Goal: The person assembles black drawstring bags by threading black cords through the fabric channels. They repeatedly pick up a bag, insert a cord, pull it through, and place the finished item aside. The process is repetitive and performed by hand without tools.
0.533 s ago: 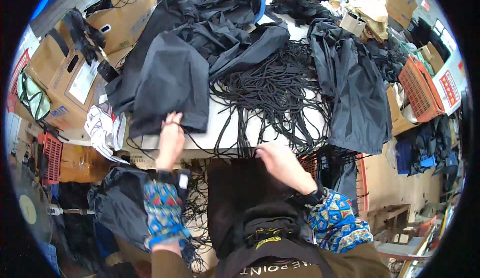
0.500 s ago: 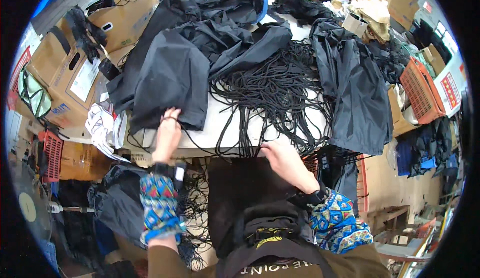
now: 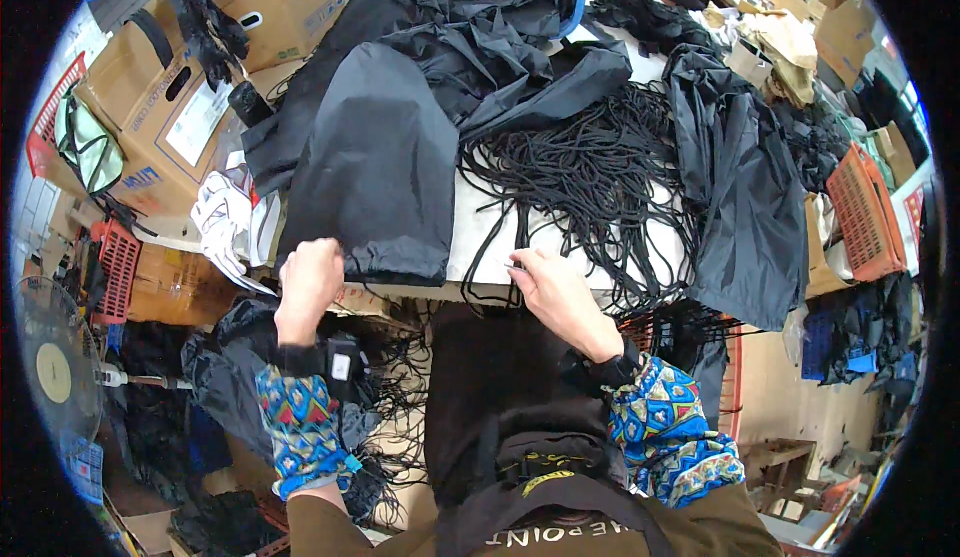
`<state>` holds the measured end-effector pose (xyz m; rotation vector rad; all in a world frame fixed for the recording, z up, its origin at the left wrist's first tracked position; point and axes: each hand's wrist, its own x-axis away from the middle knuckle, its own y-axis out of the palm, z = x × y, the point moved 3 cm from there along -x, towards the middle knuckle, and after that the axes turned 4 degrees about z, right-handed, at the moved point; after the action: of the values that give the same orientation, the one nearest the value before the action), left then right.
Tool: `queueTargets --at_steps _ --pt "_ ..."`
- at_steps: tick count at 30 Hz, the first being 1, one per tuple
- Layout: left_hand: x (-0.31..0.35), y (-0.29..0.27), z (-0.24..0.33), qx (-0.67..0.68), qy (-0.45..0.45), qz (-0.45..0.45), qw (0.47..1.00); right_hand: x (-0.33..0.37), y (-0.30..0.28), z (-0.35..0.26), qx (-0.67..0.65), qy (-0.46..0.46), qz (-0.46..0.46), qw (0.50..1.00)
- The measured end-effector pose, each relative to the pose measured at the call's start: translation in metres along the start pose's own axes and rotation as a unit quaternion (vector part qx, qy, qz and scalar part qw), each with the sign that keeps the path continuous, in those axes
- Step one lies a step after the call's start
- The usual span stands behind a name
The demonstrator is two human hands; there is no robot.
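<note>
A black fabric bag (image 3: 375, 162) lies flattened on the white table (image 3: 478, 247), its hemmed lower end near the front edge. My left hand (image 3: 312, 279) is closed at the bag's lower left corner; its curled fingers hide what is in them. A thin black cord runs from beside that hand along the hem. To the right of the bag, my right hand (image 3: 555, 297) pinches at the table edge, with a small pale thin tip showing at the fingers, too small to name. Just behind it, a heap of black cords (image 3: 590, 162) spreads out, several strands hanging over the edge.
More black fabric (image 3: 745, 197) drapes over the table's right side, and a dark pile rises behind. White gloves (image 3: 222, 219) and cardboard boxes (image 3: 150, 107) stand at the left. An orange basket (image 3: 865, 217) is at the right; a fan (image 3: 55, 372) stands low left.
The view has shifted, so the table sits further right. My left hand has slid from the hem's middle to the bag's lower left corner and closed. The bag's front lies smoother.
</note>
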<state>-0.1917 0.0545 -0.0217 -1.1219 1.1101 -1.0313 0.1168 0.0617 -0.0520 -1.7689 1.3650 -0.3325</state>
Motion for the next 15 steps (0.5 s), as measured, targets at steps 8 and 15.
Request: queueTargets --at_steps 8,15 --pt "-0.036 0.01 0.021 0.057 -0.051 0.164 0.984 0.005 0.001 0.005 0.113 0.0 -0.006 0.994" --pt "-0.105 0.069 0.047 0.106 0.075 -0.088 0.988 0.026 -0.025 0.03 0.214 0.092 -0.026 0.972"
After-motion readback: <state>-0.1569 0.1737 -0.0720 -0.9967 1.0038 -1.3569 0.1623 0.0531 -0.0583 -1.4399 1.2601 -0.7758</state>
